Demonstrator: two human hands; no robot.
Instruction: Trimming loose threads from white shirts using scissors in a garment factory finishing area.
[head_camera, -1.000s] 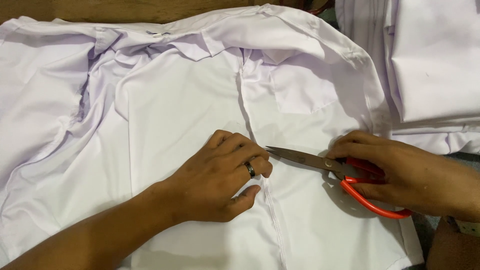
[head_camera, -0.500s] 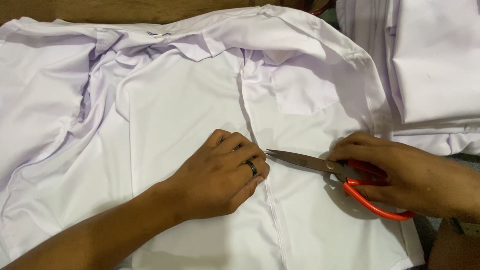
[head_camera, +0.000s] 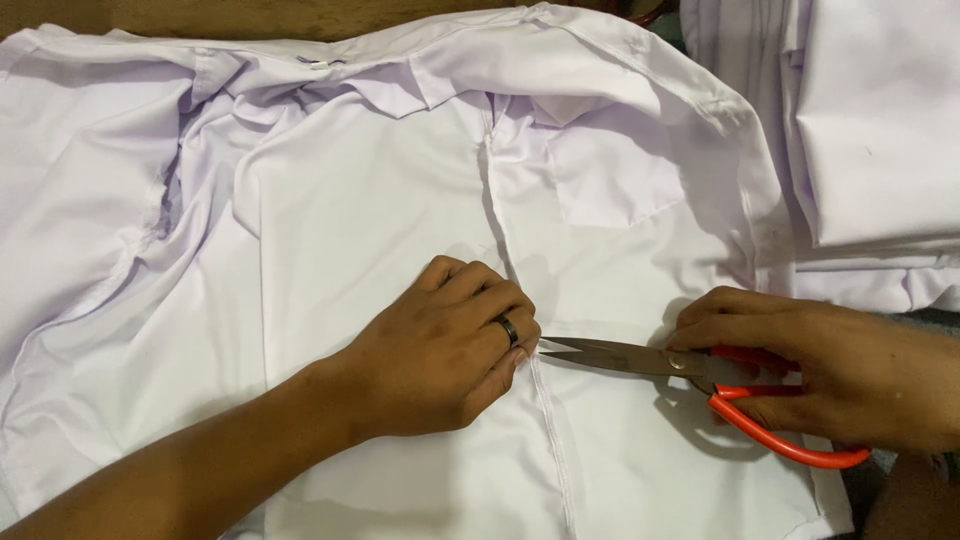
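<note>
Head view: a white shirt (head_camera: 400, 200) is spread flat in the middle, and its front seam is pressed down by the curled left hand (head_camera: 440, 350), on which a dark ring (head_camera: 508, 329) is worn. Red-handled scissors (head_camera: 690, 375) are gripped by the right hand (head_camera: 840, 370), with the blade tips brought beside the left fingers. More white cloth (head_camera: 870, 130) is stacked at the upper right.

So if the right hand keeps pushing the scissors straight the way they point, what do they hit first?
Most likely the left hand: the scissors in the right hand point at its fingers, tips nearly touching.
</note>
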